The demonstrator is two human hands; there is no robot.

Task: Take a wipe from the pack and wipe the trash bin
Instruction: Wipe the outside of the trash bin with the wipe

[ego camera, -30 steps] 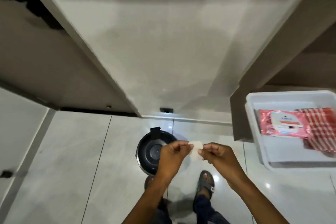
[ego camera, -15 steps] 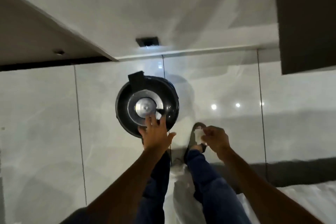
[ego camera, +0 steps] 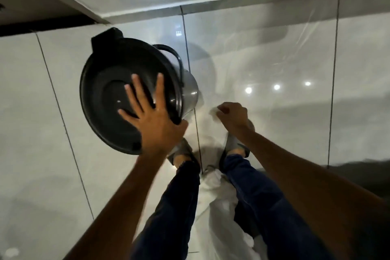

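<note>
The trash bin (ego camera: 109, 82) is round, with a black lid and a shiny steel body, and it leans toward me on the floor. My left hand (ego camera: 152, 116) lies spread across the lid, thumb hooked over its near rim, holding the bin tilted. My right hand (ego camera: 231, 116) hovers just right of the bin's steel side, fingers closed on a small crumpled white wipe (ego camera: 214, 112). The wipe pack is out of view.
Glossy white floor tiles (ego camera: 274, 59) surround the bin. A white wall skirting (ego camera: 190, 4) runs behind it. My feet in grey sandals (ego camera: 234, 145) stand just below the bin, legs in dark blue trousers. A dark edge (ego camera: 363, 173) shows at right.
I have bent much closer to the bin. My left hand went from touching the lid to pressing on it, tilting the bin toward me. My right hand keeps the wipe and has come nearer the bin.
</note>
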